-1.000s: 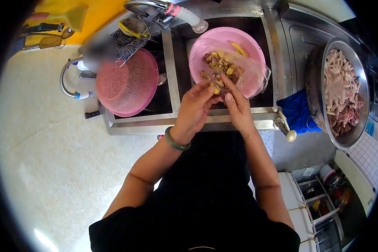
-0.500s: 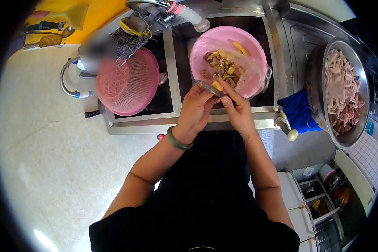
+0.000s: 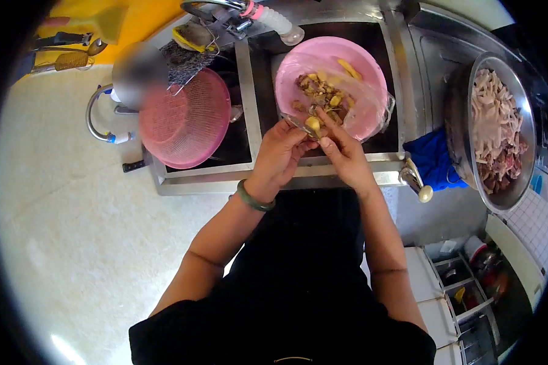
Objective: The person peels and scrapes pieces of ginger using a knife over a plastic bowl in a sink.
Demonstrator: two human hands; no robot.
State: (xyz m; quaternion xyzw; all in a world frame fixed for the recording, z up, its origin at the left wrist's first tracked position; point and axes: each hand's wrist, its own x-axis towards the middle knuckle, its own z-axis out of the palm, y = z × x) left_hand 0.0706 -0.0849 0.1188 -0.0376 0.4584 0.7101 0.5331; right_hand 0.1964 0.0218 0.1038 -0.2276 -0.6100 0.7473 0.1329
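Observation:
Over the pink basin (image 3: 371,67), my left hand (image 3: 278,149) is closed around a piece of ginger (image 3: 312,123), whose yellow cut face shows. My right hand (image 3: 347,157) is closed on a small knife; its grey blade (image 3: 295,123) lies across the ginger, pointing toward my left fingers. The knife's handle is hidden in my right palm. Below my fingertips, a clear plastic bag (image 3: 366,103) lies in the basin with several yellow and brown ginger pieces (image 3: 326,91). A longer yellow piece (image 3: 349,68) rests near the basin's far right side.
The basin sits in the right bowl of a steel sink (image 3: 256,121) under a faucet (image 3: 274,21). On the left stands a pink colander (image 3: 186,121), with a black-handled knife (image 3: 134,165) near it. A steel bowl of sliced meat (image 3: 498,121) and a blue cloth (image 3: 435,161) are at right.
The blade has tilted and now looks narrower, showing more of the ginger's yellow face. Both hands have shifted only slightly over the basin.

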